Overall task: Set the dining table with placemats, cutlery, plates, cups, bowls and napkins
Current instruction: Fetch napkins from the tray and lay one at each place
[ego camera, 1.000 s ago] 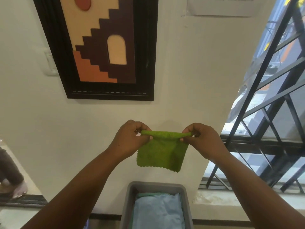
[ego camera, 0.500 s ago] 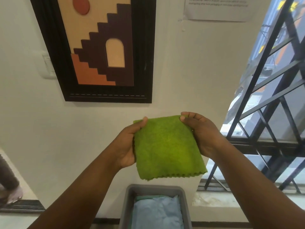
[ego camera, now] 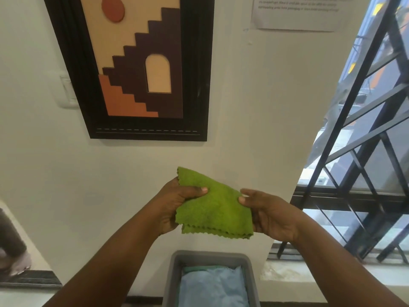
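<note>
Since a moment ago you've folded the green napkin (ego camera: 215, 209) over. Your left hand (ego camera: 174, 204) pinches its left edge and your right hand (ego camera: 269, 214) grips its right edge, above the grey bin (ego camera: 174, 275).

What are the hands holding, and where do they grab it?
A folded green napkin. The left hand pinches its left edge, thumb on top; the right hand holds its right edge.

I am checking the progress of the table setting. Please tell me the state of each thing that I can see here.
Green napkin: folded, held up in the air between both hands.
Left hand: grips the napkin's left side.
Right hand: grips the napkin's right side.
Grey bin: open on top, with light blue cloth lying inside.
</note>
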